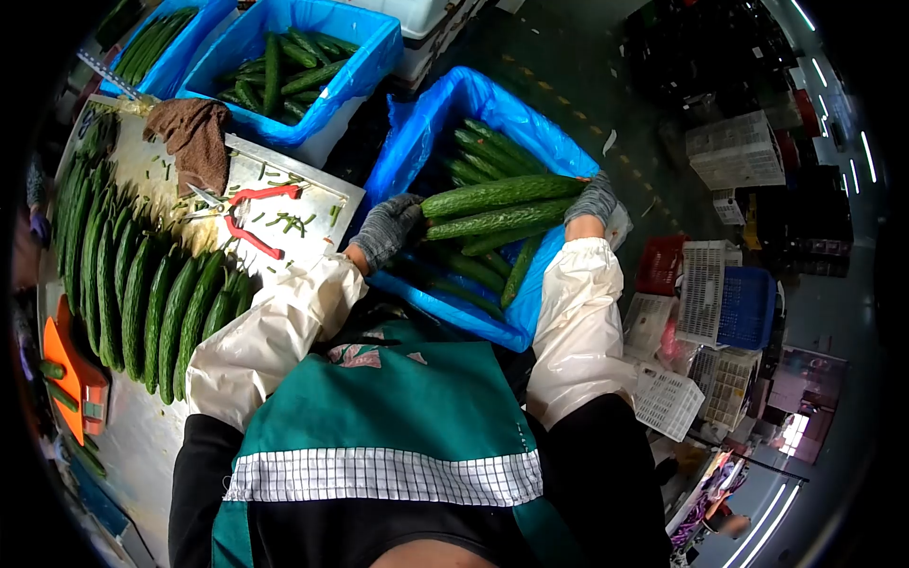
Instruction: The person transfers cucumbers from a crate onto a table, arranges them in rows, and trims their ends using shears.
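Observation:
Two long cucumbers (502, 195) lie side by side between my hands, over a blue-lined crate (381, 180). My left hand (390, 230), in a grey knit glove, is closed at their left ends. At the right ends, my right hand (594, 201) wears the same kind of glove and is closed around the tips. More cucumbers (511, 270) rest in the crate beneath. Left of my left hand, red-handled scissors (254, 220) sit spread on a metal table (317, 201) among small green cut bits.
A row of cucumbers (142, 303) covers much of the table, near a brown cloth (194, 142) and an orange scale (71, 364). Another blue-lined crate (350, 90) with cucumbers stands behind. Plastic baskets (703, 289) are stacked on the floor at right.

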Available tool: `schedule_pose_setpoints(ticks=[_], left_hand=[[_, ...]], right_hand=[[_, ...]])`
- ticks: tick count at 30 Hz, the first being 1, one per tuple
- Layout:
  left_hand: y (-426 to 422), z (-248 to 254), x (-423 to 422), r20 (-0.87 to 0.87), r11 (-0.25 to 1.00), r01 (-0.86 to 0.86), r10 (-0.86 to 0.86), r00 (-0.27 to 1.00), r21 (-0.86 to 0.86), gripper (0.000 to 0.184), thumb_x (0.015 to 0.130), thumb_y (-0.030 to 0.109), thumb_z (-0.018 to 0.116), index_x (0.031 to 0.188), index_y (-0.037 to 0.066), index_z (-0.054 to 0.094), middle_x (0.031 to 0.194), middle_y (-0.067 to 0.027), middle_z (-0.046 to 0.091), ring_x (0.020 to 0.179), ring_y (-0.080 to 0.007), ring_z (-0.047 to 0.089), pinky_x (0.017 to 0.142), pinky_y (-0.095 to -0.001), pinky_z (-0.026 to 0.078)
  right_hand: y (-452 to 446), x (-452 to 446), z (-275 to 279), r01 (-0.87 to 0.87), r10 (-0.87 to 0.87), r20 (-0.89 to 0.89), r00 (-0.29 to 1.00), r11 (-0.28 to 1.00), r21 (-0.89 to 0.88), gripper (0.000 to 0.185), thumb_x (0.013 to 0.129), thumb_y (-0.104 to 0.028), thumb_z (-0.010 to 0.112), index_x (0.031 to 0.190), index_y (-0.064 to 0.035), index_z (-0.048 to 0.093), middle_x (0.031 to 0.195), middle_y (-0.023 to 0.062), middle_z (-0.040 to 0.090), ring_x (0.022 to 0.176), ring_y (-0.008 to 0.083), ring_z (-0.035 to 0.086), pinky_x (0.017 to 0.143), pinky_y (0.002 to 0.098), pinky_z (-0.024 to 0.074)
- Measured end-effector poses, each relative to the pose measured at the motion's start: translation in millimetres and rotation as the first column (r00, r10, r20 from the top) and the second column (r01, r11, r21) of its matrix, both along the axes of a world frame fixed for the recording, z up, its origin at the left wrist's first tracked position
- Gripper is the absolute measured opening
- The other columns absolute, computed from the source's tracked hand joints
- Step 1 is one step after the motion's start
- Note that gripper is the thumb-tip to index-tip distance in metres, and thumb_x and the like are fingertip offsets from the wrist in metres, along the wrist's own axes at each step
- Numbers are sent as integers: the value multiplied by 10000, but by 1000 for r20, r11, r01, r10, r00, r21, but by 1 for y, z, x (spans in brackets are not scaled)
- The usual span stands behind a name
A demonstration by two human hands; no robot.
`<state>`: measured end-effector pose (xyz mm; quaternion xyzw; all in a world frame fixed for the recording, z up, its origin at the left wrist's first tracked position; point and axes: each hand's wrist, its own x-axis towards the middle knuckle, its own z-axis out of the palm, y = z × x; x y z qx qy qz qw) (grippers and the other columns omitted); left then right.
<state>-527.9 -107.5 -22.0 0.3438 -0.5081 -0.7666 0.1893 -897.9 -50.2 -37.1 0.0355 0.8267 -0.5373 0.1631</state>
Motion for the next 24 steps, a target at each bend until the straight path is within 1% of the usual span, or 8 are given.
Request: schedule_pose_setpoints(ticks=[8,10,12,16,17,18,19,24], left_hand=[[-7,-2,-37,148,930,-100,50,988,355,165,846,150,495,955,34,538,781,-73,600,565,-153,549,474,-263,425],[-13,-16,-45,167,911,-95,29,985,402,146,832,159,513,903,39,557,774,-58,602,555,-165,547,470,-282,425],[-18,-45,-55,452,830,419,-234,861,-368,141,820,159,528,900,47,560,761,-49,600,568,-165,547,495,-285,434],[-9,-89,-63,543,424,524,-89,835,-738,142,792,165,561,885,58,564,734,-46,596,608,-161,552,557,-283,454],[0,-86,-63,291,920,192,-91,952,-341,154,785,178,553,879,59,578,701,-62,598,667,-177,562,612,-288,444],[6,-82,-64,88,945,-123,101,991,302,169,778,191,545,873,59,592,668,-77,601,725,-193,573,668,-293,435],[5,-77,-68,199,967,-93,46,979,235,159,788,186,532,853,55,593,661,-72,602,696,-185,570,631,-300,437],[2,-67,-72,416,909,-279,135,899,309,119,805,163,552,875,71,584,656,-65,579,614,-167,556,572,-279,463]], right_hand=[[35,-23,-6,-124,162,-155,975,965,230,371,868,-365,384,964,-43,541,1002,124,560,967,243,488,899,480,299],[46,-22,-4,-192,190,-116,975,981,-6,380,873,-367,378,982,-41,542,1024,125,561,993,242,487,920,486,290],[55,-5,-8,-111,182,75,981,828,-550,355,851,-379,405,722,-69,521,724,59,536,763,289,535,726,491,394],[84,12,-15,-83,339,87,937,456,-886,320,843,-306,404,675,-80,555,680,45,558,709,321,563,670,501,452],[87,9,-13,38,197,185,963,581,-813,329,850,-299,410,617,-96,521,632,45,548,662,319,558,643,479,459],[86,13,-2,166,40,262,964,678,-716,357,858,-292,416,558,-111,486,585,44,538,614,318,554,617,457,466],[115,-4,-38,-201,508,-28,861,289,-936,326,894,-259,345,741,-77,569,817,33,584,841,288,541,773,486,433],[135,-8,-32,-87,531,155,833,403,-911,271,804,-208,472,580,-68,534,779,82,591,842,328,549,728,496,446]])
